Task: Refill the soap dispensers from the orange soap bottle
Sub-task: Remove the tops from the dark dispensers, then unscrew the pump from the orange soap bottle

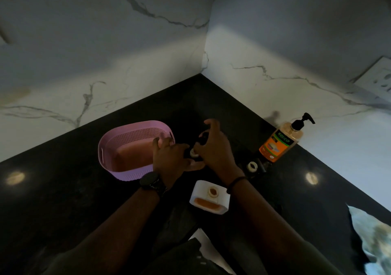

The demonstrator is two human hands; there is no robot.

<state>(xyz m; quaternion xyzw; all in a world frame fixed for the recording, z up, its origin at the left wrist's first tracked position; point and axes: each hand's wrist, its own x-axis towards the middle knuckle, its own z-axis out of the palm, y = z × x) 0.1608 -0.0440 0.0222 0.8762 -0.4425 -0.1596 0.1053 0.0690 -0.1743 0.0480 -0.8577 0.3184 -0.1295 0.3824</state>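
Observation:
On the black counter, my left hand (172,158) grips a dark soap dispenser (193,153) whose pale open neck shows between my hands. My right hand (213,145) pinches a black pump head (203,137) just above that neck. A white square dispenser (209,197) stands nearer to me with its neck open and orange soap inside. To the right stands another dark dispenser (252,166) with a white open neck. The orange soap bottle (282,140) with a black pump stands upright at the right wall.
A pink perforated basket (135,149) sits left of my hands, touching my left hand's back. Marble walls meet in a corner behind. A wall socket (378,78) is at far right. The black counter (63,179) stretches left and right.

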